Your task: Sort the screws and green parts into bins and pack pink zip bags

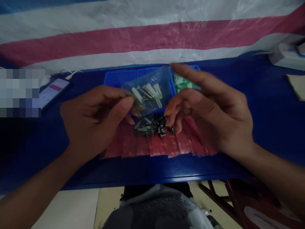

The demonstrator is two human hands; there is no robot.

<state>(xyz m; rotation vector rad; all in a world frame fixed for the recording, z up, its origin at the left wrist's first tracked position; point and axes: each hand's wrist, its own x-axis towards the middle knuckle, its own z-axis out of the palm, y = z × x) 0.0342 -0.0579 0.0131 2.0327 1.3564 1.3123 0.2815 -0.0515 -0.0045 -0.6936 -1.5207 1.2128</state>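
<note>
While the left hand clamps the bag by its left end, thumb against fingers, the bag's long axis runs rightward toward the right hand, whose thumb and forefinger stand apart just beside its other end; it hangs over the tabletop, between near and far edges.

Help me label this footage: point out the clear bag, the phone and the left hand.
Clear bag [162,78]: head view, bare plastic near its upper right corner.
Phone [53,92]: head view, its lit screen.
Left hand [91,117]: head view, its middle, behind the thumb.
</note>
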